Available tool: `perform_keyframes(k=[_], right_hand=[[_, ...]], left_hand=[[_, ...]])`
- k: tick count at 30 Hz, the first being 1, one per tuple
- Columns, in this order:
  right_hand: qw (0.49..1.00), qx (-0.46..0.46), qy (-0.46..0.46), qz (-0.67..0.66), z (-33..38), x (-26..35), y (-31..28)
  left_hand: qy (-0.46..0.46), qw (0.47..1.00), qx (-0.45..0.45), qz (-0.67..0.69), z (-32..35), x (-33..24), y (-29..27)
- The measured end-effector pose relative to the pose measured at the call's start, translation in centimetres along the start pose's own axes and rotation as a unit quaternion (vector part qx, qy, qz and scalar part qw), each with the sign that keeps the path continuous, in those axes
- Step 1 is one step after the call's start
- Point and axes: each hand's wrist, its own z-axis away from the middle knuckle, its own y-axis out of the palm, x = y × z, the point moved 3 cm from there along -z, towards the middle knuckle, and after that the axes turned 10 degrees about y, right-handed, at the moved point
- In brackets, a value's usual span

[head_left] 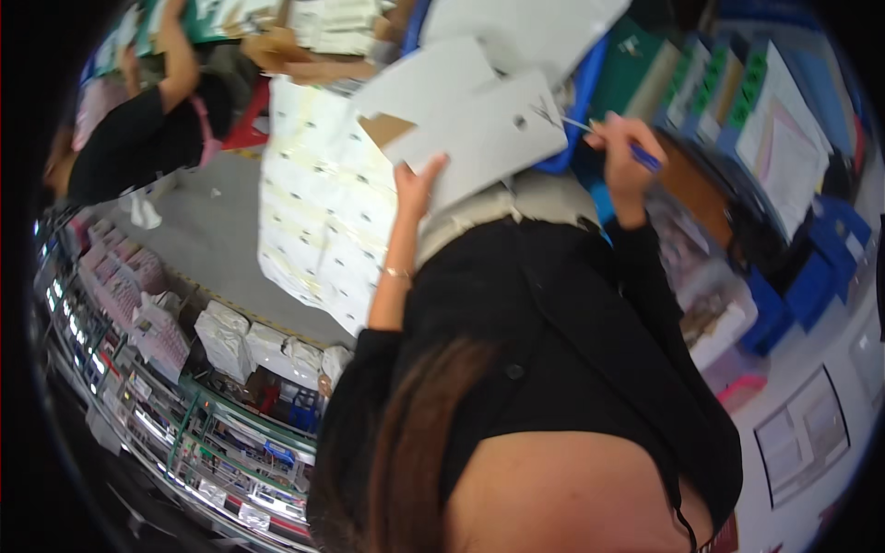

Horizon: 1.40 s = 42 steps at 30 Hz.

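A flat white panel (489,138) lies tilted before me, with a brown patch at its left end and small dark marks near its right end. My left hand (417,189) grips its lower left edge, thumb on top and the other fingers hidden beneath. In my right hand (630,157) is a slim tool with a blue handle (645,158); its thin pale shaft points left at the panel's right end. Whether the tip touches the panel I cannot tell. Another white sheet (525,32) lies beyond, over a blue bin (590,78).
White sheeting with small marks (318,198) hangs at the left. Green-labelled binders (710,88) stand at the right, near blue bins (811,267). Another person (152,138) works at the far left. Wrapped packages (226,341) and racks (230,452) stand at the lower left.
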Motion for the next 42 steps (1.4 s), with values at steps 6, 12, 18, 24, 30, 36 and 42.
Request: perform_keyframes(k=[6, 12, 18, 24, 30, 36, 42], right_hand=[[0.989, -0.136, 0.028, 0.048, 0.2, 1.3, -5.8], [0.975, -0.192, 0.08, -0.08, 0.5, 2.2, -5.8], [0.98, -0.178, 0.089, -0.008, 0.9, 3.6, -4.4], [0.97, -0.204, 0.096, 0.089, 2.0, 4.4, -4.3], [0.962, -0.24, 0.122, 0.039, 2.0, 2.4, -3.9], [0.974, -0.166, 0.118, 0.098, 0.4, 1.4, -2.0], [0.994, -0.105, -0.026, 0.034, -2.4, 2.3, -3.4]], left_hand=[[0.409, 0.886, 0.0, -0.217, 4.1, -14.7, -5.3], [0.348, 0.823, -0.427, 0.141, -6.5, -21.4, -17.3], [0.358, 0.833, -0.402, 0.126, -29.1, -22.8, -20.9], [0.201, 0.887, -0.415, 0.001, -35.7, -21.5, -12.8], [0.033, 0.904, -0.394, -0.165, -38.7, -17.5, -10.3], [-0.019, 0.8, -0.458, -0.386, -39.1, -16.1, -10.1], [0.289, 0.697, -0.476, -0.452, -32.7, -26.8, -9.5]])
